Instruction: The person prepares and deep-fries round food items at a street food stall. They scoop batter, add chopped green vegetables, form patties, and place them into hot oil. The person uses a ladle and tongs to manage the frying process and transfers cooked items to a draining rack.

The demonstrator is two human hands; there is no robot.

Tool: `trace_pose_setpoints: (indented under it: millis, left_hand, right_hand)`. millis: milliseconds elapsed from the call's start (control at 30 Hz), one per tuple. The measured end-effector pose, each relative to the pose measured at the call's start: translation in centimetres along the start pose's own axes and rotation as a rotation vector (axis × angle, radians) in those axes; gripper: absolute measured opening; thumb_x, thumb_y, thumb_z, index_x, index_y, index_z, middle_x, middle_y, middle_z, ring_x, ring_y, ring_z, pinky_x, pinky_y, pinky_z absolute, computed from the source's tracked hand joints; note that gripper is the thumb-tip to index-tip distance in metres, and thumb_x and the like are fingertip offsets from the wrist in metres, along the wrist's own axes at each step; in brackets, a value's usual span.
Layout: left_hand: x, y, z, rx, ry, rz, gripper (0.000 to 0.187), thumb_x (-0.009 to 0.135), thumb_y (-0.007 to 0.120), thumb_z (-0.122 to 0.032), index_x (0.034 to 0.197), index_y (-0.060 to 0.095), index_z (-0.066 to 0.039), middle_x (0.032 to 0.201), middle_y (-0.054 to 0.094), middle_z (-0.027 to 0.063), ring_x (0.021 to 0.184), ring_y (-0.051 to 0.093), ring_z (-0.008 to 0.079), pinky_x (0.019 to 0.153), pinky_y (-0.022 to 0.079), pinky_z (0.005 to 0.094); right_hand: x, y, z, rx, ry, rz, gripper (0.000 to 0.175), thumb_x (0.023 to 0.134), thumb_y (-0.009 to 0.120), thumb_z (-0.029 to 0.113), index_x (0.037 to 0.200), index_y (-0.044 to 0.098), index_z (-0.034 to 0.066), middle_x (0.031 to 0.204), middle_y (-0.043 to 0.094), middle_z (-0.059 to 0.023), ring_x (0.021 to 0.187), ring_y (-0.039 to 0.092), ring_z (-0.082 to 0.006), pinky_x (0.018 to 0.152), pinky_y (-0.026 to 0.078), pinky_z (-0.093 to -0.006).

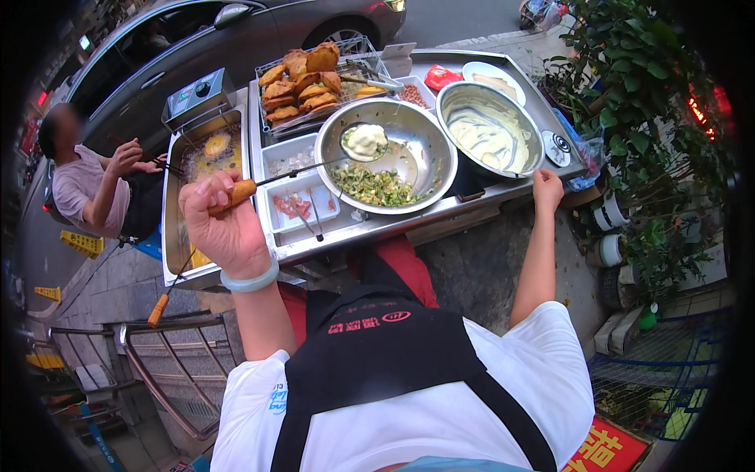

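My left hand grips the wooden handle of a metal ladle. White batter fills the ladle's cup, held over a steel mixing bowl. Chopped green vegetables lie along the near side of that bowl. At the right, my right hand pinches the near rim of a second steel bowl, which looks tilted. Pale creamy batter coats its inside.
A deep fryer stands left, a fritter in its oil, another wooden-handled tool hanging over its edge. A seated person holds chopsticks there. Fried fritters fill a wire basket. Small trays hold meat pieces and peanuts.
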State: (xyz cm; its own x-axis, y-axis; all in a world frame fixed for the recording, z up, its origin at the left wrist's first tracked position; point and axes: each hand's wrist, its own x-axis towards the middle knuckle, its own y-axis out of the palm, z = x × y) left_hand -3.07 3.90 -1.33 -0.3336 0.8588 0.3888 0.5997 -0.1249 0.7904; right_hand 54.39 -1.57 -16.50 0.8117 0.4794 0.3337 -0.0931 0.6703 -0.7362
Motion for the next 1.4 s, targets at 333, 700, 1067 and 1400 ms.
trace_pose_setpoints:
  millis: [333,700,1067,1400]
  left_hand:
    - [-0.1,0.1,-0.2,0.016,-0.011,0.010,0.021,0.082,0.061,-0.007,0.067,0.047,-0.011,0.064,0.044,0.0024,0.070,0.048,0.0163,0.088,0.043,0.0382]
    - [1.8,3.4,2.3,-0.100,-0.128,0.052,0.021,0.082,0.062,-0.009,0.067,0.047,-0.010,0.064,0.044,0.0032,0.072,0.047,0.0192,0.089,0.042,0.0398]
    - [4.0,8.6,10.6,-0.113,-0.246,0.152,0.027,0.085,0.063,-0.011,0.065,0.045,-0.011,0.064,0.043,0.0034,0.072,0.046,0.0189,0.092,0.038,0.0410]
    - [2.9,12.5,18.1,-0.094,-0.226,0.096,0.019,0.083,0.060,-0.009,0.070,0.048,-0.012,0.064,0.041,0.0002,0.069,0.044,0.0153,0.084,0.041,0.0351]
  right_hand:
    - [-2.9,0.2,-0.7,0.111,0.039,-0.215,0.071,0.075,0.077,0.048,0.129,0.058,0.0051,0.094,0.070,-0.0146,0.094,0.067,-0.0297,0.085,0.050,-0.0402]
    - [-0.4,3.1,2.6,0.829,0.268,0.216,0.025,0.091,0.068,0.020,0.103,0.067,-0.0020,0.073,0.066,-0.0055,0.055,0.055,-0.0084,0.047,0.042,-0.0219]
    - [7.0,4.8,1.7,0.217,-0.519,0.275,0.019,0.091,0.062,0.017,0.099,0.071,0.0022,0.095,0.069,-0.0203,0.088,0.067,-0.0384,0.078,0.053,-0.0418]
    - [1.6,1.3,1.5,0.817,0.072,0.604,0.020,0.093,0.056,0.013,0.097,0.069,-0.0008,0.074,0.067,-0.0047,0.058,0.058,-0.0076,0.051,0.045,-0.0205]
